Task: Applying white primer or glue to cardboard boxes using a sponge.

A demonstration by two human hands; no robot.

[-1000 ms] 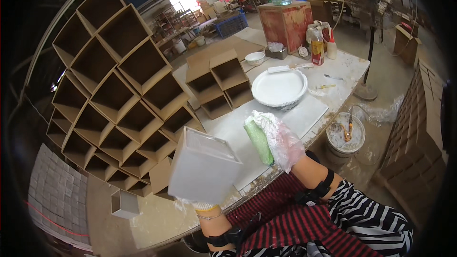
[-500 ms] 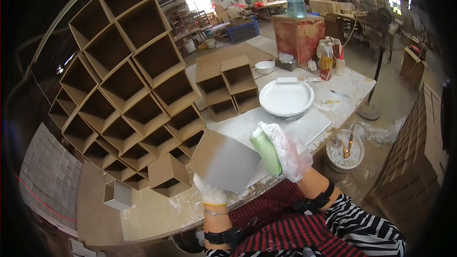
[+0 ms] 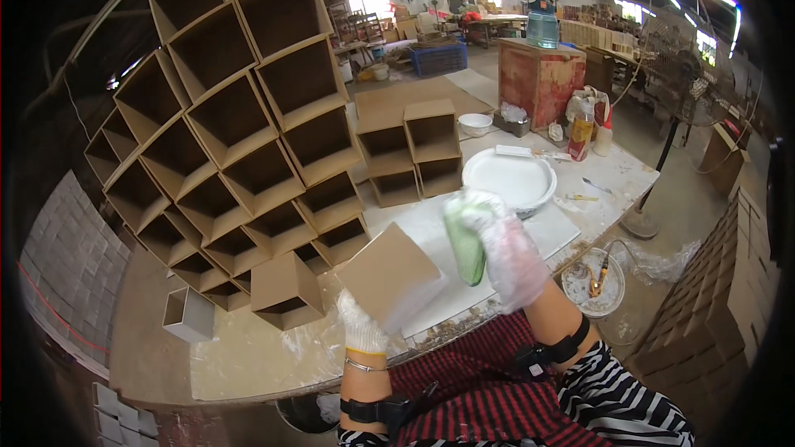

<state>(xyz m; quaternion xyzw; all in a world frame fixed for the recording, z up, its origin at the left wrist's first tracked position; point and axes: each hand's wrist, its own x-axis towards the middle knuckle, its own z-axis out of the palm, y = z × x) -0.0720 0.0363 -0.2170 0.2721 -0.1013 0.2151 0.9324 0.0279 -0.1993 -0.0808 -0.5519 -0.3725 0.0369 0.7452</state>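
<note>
My left hand (image 3: 362, 324), in a white knit glove, grips the lower left of a brown cardboard box (image 3: 387, 271). The face turned up is mostly bare brown, with a blurred whitish patch at its lower right. My right hand (image 3: 509, 252), wrapped in clear plastic over a whitish glove, is closed around a green paint roller (image 3: 466, 250). A gap separates the roller from the box. Just beyond my right hand stands a round basin (image 3: 551, 199) of white liquid, with a flat white-handled tool across its far rim.
A tall stack of open brown boxes (image 3: 236, 116) rises on the left, a smaller stack (image 3: 414, 141) at mid-table. One whitened box (image 3: 189, 314) sits at left. A white bucket (image 3: 595, 281) stands right of the table, below a fan (image 3: 675, 74). Bottles (image 3: 581, 136) stand by a red cabinet (image 3: 538, 83).
The box has been turned: its upper face was largely whitish and now is mostly brown. The roller in my right hand has moved slightly up and left, and the view has shifted.
</note>
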